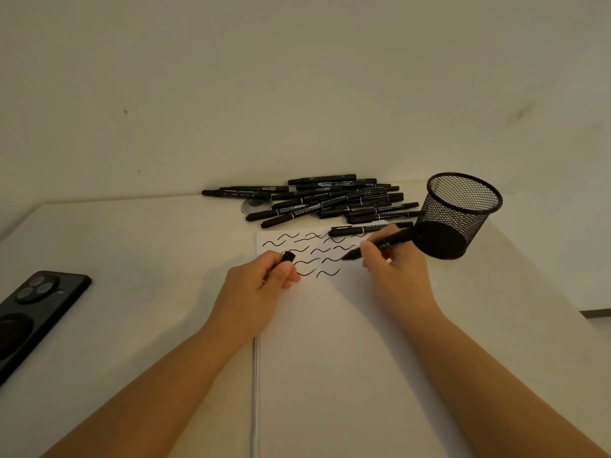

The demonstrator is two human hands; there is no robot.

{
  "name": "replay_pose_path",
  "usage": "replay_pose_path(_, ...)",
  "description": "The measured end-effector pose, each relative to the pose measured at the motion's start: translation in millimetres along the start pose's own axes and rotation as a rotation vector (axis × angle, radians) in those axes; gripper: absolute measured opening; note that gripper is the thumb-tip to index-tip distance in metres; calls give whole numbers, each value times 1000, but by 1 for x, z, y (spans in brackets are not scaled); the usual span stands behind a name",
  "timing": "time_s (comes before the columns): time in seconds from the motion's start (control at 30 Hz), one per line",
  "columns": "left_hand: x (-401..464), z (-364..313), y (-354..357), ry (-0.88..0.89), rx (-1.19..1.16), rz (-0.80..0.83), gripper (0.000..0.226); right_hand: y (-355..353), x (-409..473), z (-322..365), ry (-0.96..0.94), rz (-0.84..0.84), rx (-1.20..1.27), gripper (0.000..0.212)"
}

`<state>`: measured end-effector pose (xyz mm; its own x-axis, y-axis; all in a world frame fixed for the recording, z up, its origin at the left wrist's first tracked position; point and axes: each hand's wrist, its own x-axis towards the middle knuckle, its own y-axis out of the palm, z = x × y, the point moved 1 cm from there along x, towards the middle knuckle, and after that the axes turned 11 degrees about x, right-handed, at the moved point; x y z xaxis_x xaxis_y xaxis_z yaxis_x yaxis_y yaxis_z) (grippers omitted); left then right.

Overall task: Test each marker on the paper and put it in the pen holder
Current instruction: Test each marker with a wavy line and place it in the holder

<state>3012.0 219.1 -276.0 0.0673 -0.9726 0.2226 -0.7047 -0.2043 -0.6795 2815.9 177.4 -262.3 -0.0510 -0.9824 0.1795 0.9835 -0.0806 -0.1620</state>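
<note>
A white sheet of paper (330,342) lies on the table, with several black wavy lines across its top. My right hand (395,269) grips an uncapped black marker (391,241), whose tip is just above the paper beside the wavy lines. My left hand (261,289) pinches the marker's black cap (288,257) at the paper's left edge. A pile of several black markers (330,201) lies behind the paper against the wall. One capped marker (357,229) lies on the paper's top edge. The black mesh pen holder (463,206) stands to the right and looks empty.
A black phone (36,312) lies face down at the table's left edge. A small clear round disc (256,204) sits under the left end of the marker pile. The wall runs close behind the pile.
</note>
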Motion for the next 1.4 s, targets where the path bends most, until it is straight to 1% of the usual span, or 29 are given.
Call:
replay_pose_path(0.07,-1,-2,-1,16,-5,-8,22,-4,-2,1,-23,-54,134,14)
replay_pose_path(0.17,-1,-3,-1,38,33,-4,18,-7,-2,4,67,-70,301,11)
replay_pose_path(0.23,-2,-4,-1,47,52,-1,14,-6,-3,5,109,-9,367,15)
replay_pose_path(0.37,-4,-6,-2,87,103,-14,12,2,-11,9,152,143,545,32)
replay_pose_path(0.47,-5,-8,-3,103,123,-21,13,5,-15,11,193,175,618,35)
replay_pose_path(0.6,-5,-10,-4,119,147,-22,13,6,-17,14,205,183,615,32)
replay_pose_path(0.8,-8,-13,-3,157,157,-28,12,8,-20,14,149,231,495,29)
replay_pose_path(0.9,-8,-15,-4,188,166,-28,12,8,-22,15,133,264,440,23)
replay_pose_path(1.03,-9,-17,-6,226,182,-53,21,8,-24,16,107,291,405,12)
replay_pose_path(1.1,-10,-20,-5,234,193,-63,23,10,-24,17,100,285,388,11)
replay_pose_path(1.23,-13,-23,-3,237,222,-84,25,15,-29,16,114,251,416,14)
replay_pose_path(1.4,-14,-25,-4,271,204,-54,24,18,-34,16,108,241,491,12)
